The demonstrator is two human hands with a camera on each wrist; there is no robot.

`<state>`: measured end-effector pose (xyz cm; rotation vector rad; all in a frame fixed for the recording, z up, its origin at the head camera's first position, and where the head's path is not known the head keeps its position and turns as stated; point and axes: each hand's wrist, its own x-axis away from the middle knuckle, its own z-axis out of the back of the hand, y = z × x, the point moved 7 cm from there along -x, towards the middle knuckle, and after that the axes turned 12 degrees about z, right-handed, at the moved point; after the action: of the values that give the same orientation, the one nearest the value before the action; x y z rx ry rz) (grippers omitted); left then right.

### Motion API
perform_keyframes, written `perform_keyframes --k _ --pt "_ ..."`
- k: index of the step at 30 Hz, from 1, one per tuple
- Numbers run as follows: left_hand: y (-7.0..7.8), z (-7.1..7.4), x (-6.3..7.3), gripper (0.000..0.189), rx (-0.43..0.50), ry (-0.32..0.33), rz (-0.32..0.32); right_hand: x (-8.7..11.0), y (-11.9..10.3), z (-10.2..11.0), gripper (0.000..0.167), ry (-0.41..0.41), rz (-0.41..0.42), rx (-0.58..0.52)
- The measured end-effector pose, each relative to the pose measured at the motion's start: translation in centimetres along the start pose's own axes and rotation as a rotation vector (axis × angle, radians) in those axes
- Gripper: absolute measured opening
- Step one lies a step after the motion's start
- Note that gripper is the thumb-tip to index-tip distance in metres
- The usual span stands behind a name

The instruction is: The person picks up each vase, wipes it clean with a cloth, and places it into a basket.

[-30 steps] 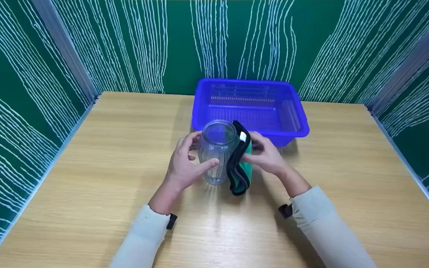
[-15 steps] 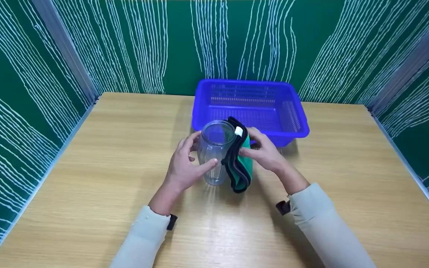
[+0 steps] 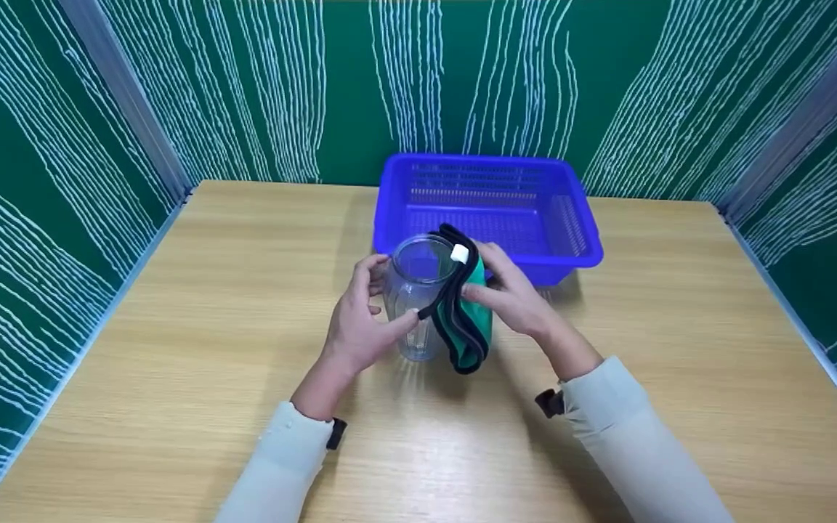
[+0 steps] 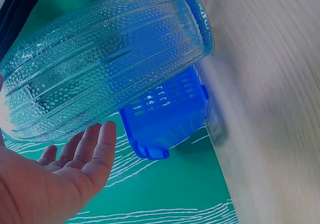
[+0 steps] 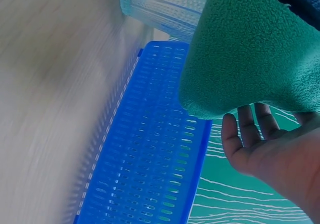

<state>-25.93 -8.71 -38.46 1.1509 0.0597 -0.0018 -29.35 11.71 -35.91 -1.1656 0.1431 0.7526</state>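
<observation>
In the head view a clear ribbed glass jar (image 3: 411,301) stands upright on the table. My left hand (image 3: 357,323) holds its left side, thumb in front and fingers behind; the left wrist view shows the fingertips against the dimpled glass (image 4: 110,58). Against the jar's right side is a folded green fleecy cloth (image 3: 482,319) with black trim and a white tag. My right hand (image 3: 516,296) grips this cloth between thumb and fingers, and its fingers lie partly behind it. The trim overlaps the jar's rim and comes up to the left thumb.
A blue-purple perforated plastic basket (image 3: 487,161) stands just behind the hands, towards the back of the wooden table (image 3: 208,305). Green panels with white wavy lines (image 3: 349,87) enclose the back and both sides.
My right hand has shifted slightly left and away from me, bringing the cloth's trim over the jar's rim and towards the left thumb. The jar and left hand have barely moved.
</observation>
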Motion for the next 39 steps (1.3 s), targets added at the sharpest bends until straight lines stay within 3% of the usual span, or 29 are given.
perform_keyframes --k 12,22,29,39 --pt "0.19 0.14 -0.11 0.069 -0.022 0.004 -0.013 -0.23 -0.39 -0.11 0.067 -0.027 -0.037 0.092" --pt "-0.18 -0.16 0.0 0.082 -0.042 -0.021 0.013 0.01 -0.04 -0.64 0.063 -0.06 -0.035 0.112" --pt "-0.28 -0.13 0.05 0.081 -0.042 -0.01 0.023 0.23 0.11 -0.82 0.065 -0.083 -0.054 0.172" --pt "-0.18 -0.29 -0.01 0.082 -0.035 -0.004 0.025 0.58 0.29 -0.85 0.066 -0.092 -0.035 0.175"
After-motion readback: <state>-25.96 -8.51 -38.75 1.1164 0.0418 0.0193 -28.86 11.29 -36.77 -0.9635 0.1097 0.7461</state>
